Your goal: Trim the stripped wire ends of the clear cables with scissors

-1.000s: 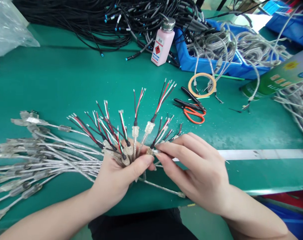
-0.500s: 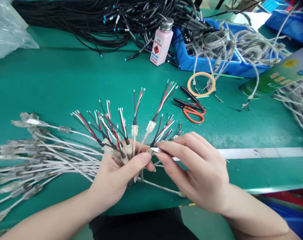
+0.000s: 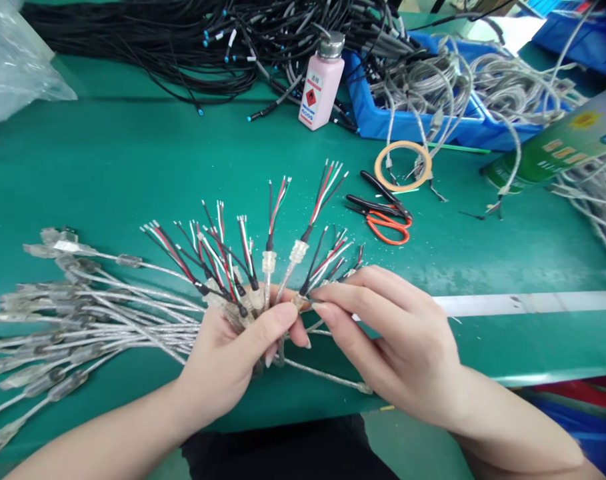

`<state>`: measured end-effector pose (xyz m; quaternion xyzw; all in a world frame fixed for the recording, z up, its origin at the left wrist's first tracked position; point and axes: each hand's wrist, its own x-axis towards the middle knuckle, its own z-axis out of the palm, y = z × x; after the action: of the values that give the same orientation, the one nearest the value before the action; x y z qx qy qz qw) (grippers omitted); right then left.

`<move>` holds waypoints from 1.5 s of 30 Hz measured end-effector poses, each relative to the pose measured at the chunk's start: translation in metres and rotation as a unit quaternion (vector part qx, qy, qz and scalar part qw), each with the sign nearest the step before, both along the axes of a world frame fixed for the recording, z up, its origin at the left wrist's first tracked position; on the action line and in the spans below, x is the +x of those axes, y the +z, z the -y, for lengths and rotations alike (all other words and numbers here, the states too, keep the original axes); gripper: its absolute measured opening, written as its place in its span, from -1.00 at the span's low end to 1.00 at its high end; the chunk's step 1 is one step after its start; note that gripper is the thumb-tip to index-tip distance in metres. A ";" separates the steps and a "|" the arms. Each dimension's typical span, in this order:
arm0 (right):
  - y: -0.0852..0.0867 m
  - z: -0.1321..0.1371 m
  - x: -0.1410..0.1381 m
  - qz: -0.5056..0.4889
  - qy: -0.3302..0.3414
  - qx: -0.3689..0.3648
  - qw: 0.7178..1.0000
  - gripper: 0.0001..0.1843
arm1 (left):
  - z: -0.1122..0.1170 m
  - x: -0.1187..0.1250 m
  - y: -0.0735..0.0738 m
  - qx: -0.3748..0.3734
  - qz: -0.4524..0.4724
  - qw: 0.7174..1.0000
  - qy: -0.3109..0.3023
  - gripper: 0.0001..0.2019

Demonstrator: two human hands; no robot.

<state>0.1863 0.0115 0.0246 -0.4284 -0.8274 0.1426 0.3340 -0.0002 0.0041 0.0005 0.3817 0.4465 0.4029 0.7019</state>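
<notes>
Silvery and see-through, the bundle of clear-sheathed cables (image 3: 173, 327) sits clenched in the left hand (image 3: 227, 363) over the near edge of the green bench mat (image 3: 133, 167), its stripped red, black, white and green tips fanning away. Now the right hand (image 3: 397, 340) pinches one cable end (image 3: 303, 295) at the fan's right side, thumb and forefinger grasping it. Orange-handled scissors (image 3: 389, 228) lie beyond, right; a pink plastic bottle (image 3: 320, 83) stands far back.

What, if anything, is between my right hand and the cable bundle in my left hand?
Nothing visible. The right hand pinches a cable at the edge of the cable bundle that the left hand grips. The scissors and tape ring lie farther back on the table, apart from both.
</notes>
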 end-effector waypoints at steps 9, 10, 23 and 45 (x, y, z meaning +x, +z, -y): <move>0.000 0.001 0.000 0.009 -0.004 -0.002 1.000 -0.83 | 0.001 -0.002 -0.001 0.010 -0.007 1.000 -0.011 -0.84; 0.000 0.001 0.000 0.011 -0.004 0.000 1.000 -0.84 | 0.001 -0.002 -0.001 0.011 -0.009 1.000 -0.012 -0.83; -0.001 0.002 -0.001 0.025 -0.018 0.024 0.999 -0.85 | 0.000 0.000 0.000 0.016 -0.003 1.000 0.007 -0.87; -0.004 0.003 -0.005 0.052 -0.051 0.092 0.993 -0.88 | 0.001 0.000 -0.002 0.014 0.010 1.000 0.008 -0.90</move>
<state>0.1816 0.0081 0.0203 -0.4440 -0.8306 0.0257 0.3352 -0.0003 0.0028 -0.0016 0.3835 0.4372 0.4185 0.6976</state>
